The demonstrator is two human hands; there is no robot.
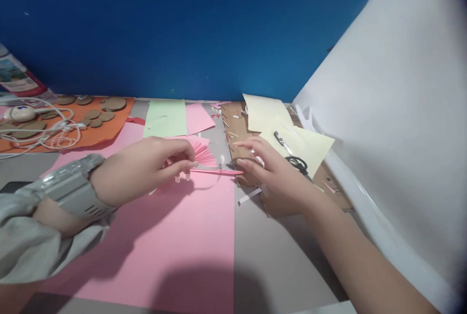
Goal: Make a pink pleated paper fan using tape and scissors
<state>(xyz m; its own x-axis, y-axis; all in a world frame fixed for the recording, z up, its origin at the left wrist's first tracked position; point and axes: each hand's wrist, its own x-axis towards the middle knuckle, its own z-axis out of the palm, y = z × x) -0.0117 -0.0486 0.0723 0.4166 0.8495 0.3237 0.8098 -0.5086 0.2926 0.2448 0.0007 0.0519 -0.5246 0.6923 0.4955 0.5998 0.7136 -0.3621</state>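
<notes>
My left hand [171, 160] is closed, thumb and fingers pinching a narrow folded pink paper strip [219, 172] that points right. A thin whitish strip [208, 167] lies along it near the thumb and curls upward; what it is made of I cannot tell. Behind that hand, a fan of pleated pink paper [205, 153] shows in part. My right hand [260, 160] hovers just past the strip's free end, its thumb and fingers apart. Below both hands spreads a large pink sheet [189, 246].
Brown cardboard [233, 124] with paper scraps lies behind my right hand. Pale yellow sheets [270, 112], a pen [283, 142] and black-handled scissors [297, 163] are at right. At left are cardboard cutouts [113, 104] on orange paper, white cables [69, 131] and a bottle [18, 73].
</notes>
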